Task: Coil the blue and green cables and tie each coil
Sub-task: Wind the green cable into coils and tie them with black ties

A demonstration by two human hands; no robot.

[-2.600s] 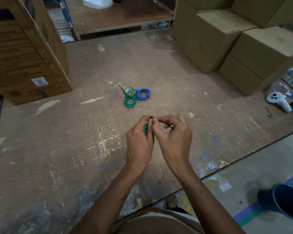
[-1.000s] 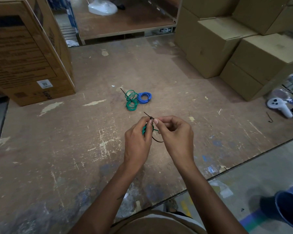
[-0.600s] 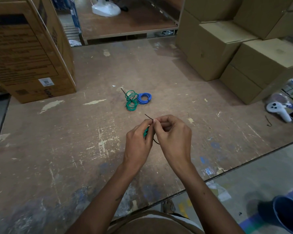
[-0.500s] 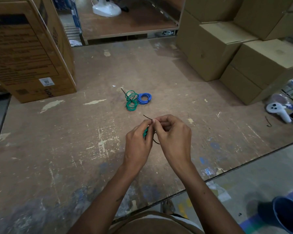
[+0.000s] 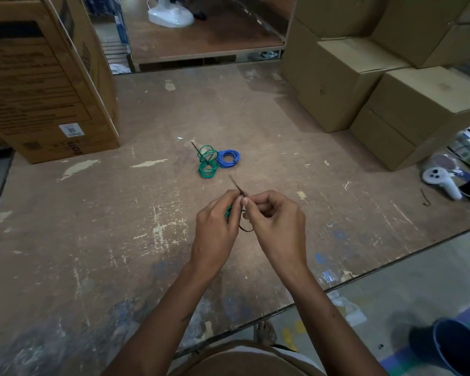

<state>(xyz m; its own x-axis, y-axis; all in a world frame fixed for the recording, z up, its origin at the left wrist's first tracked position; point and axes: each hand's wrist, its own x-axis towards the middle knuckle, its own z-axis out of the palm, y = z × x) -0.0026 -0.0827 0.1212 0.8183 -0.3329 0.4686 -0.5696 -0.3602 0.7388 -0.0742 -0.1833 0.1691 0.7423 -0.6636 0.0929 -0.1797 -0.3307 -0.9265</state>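
Near the table's front edge, the left hand (image 5: pixel 215 226) grips a small green cable coil (image 5: pixel 228 212), mostly hidden behind its fingers. Touching it fingertip to fingertip, the right hand (image 5: pixel 276 222) pinches a thin black tie (image 5: pixel 238 187), whose blurred tail sticks up and away while a loop (image 5: pixel 246 228) hangs below the hands. Farther out on the worn wooden table (image 5: pixel 92 213) lie another green cable coil (image 5: pixel 208 161), loose and with a black tie end poking out, and just right of it, touching, a blue cable coil (image 5: pixel 229 158). Cardboard boxes (image 5: pixel 391 85) stand far right, and a large carton (image 5: pixel 38 82) far left.
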